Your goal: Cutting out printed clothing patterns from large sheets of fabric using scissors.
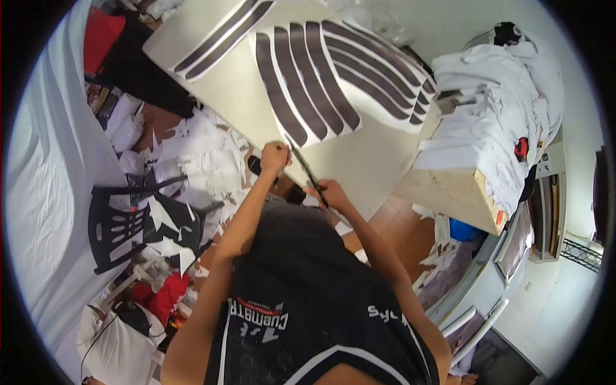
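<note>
Right hand (pixel 332 191) grips scissors (pixel 308 170), blades at sheet (pixel 307 90) held by left hand (pixel 274 158).

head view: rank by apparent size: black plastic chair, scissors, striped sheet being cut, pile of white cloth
1. pile of white cloth and striped sheet: look alike, unranked; fisheye bends both.
2. black plastic chair
3. scissors, in the right hand

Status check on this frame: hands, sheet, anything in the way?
Left hand gripping near corner of the striped sheet. Right hand shut on scissors, blades at sheet edge. Nothing blocks the cut line.
</note>
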Demonstrator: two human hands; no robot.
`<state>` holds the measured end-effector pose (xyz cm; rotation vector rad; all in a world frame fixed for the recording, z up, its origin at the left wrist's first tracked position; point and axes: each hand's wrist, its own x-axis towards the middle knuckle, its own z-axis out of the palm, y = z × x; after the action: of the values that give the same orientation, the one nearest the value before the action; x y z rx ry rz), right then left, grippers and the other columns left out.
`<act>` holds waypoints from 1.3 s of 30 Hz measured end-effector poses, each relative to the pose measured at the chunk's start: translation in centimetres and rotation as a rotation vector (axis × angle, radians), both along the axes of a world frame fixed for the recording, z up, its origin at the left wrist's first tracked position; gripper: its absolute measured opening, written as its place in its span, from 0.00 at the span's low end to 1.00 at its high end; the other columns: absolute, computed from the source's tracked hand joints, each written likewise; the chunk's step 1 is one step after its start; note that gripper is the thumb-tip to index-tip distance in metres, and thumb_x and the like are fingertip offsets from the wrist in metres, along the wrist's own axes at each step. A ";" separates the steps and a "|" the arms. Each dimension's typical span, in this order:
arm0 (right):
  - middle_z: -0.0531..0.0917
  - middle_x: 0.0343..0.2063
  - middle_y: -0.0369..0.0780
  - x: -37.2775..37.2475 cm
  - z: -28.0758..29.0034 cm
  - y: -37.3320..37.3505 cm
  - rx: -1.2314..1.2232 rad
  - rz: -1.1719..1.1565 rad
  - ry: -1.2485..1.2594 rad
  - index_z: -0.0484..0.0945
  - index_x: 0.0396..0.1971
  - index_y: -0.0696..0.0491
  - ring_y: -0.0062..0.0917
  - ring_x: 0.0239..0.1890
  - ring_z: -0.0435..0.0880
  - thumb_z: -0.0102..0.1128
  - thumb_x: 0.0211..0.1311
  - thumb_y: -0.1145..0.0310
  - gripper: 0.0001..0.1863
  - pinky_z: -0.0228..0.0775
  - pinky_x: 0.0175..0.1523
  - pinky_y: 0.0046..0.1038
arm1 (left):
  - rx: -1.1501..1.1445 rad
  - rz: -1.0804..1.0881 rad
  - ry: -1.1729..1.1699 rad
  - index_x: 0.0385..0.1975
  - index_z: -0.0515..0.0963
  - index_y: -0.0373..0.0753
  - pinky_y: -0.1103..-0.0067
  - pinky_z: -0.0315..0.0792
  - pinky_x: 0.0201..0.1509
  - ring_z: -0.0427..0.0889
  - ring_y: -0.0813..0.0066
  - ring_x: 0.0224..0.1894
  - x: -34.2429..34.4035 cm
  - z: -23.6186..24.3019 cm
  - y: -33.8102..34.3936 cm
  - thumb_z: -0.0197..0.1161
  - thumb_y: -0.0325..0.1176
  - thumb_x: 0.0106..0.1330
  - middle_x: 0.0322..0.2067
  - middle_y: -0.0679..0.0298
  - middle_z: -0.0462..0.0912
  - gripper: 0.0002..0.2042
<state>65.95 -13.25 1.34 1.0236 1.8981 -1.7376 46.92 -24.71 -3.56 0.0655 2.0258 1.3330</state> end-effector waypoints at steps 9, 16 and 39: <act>0.72 0.09 0.33 -0.9 -0.2 -0.8 -0.002 0.034 0.015 0.74 0.15 0.55 0.17 0.12 0.73 0.69 0.55 0.41 0.30 0.65 0.20 0.23 | 0.052 0.054 -0.171 0.20 0.75 0.32 0.78 0.67 0.17 0.79 0.76 0.16 0.8 2.9 -0.7 0.58 0.27 0.64 0.16 0.62 0.78 0.11; 0.74 0.10 0.34 -5.0 1.1 -0.1 0.023 0.089 0.076 0.72 0.14 0.55 0.17 0.13 0.75 0.70 0.55 0.45 0.29 0.65 0.21 0.23 | -0.342 -0.214 0.255 0.25 0.80 0.37 0.62 0.75 0.39 0.83 0.49 0.33 -0.6 4.4 -0.3 0.59 0.45 0.56 0.25 0.53 0.83 0.15; 0.75 0.10 0.36 6.6 2.7 -2.4 0.358 -0.175 0.108 0.77 0.15 0.58 0.20 0.15 0.73 0.70 0.54 0.45 0.28 0.63 0.23 0.28 | -0.288 0.048 0.402 0.41 0.81 0.38 0.64 0.79 0.38 0.86 0.55 0.33 -15.7 2.6 4.6 0.60 0.41 0.64 0.28 0.50 0.85 0.14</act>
<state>72.56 -15.66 4.07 1.2790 2.3083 -1.6043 31.20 -20.15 -0.93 0.1660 2.5549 1.1067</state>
